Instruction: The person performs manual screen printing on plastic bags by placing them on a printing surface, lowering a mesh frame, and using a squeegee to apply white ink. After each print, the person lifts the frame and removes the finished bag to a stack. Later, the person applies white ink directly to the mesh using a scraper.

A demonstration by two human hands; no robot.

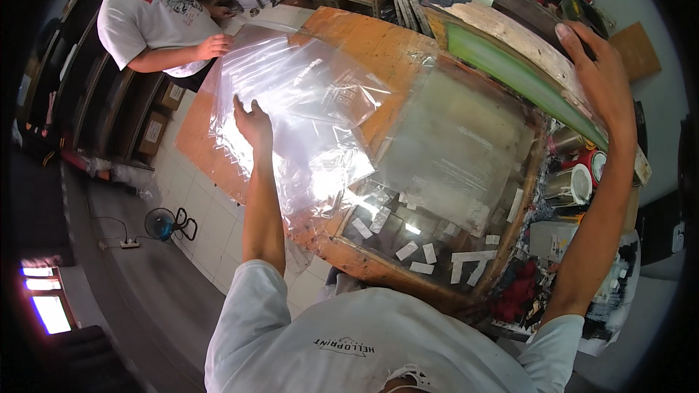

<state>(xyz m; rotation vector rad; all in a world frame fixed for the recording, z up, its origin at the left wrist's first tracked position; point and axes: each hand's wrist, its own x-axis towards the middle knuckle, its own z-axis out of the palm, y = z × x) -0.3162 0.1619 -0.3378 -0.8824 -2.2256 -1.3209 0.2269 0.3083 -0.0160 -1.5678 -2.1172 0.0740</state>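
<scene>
My left hand (pixel 255 122) is over a spread pile of clear plastic bags (pixel 298 153), its thumb and finger apart. Whether it touches the top bag I cannot tell through the glare. My right hand (pixel 598 76) grips the edge of a screen printing frame (pixel 510 73) with green mesh, raised and tilted at the right side of the table. Beside the pile, a clear printed bag (pixel 455 138) lies flat on the glass printing bed (pixel 386 236). Several small white strips (pixel 408 250) are stuck on the glass near me.
Across the table a person in a white shirt rests a hand (pixel 215 46) by the bags' far left edge. Ink cans (pixel 571 185) and an ink-stained surface (pixel 520 291) lie at the right. Shelves (pixel 109 94) and a fan (pixel 166 223) stand left.
</scene>
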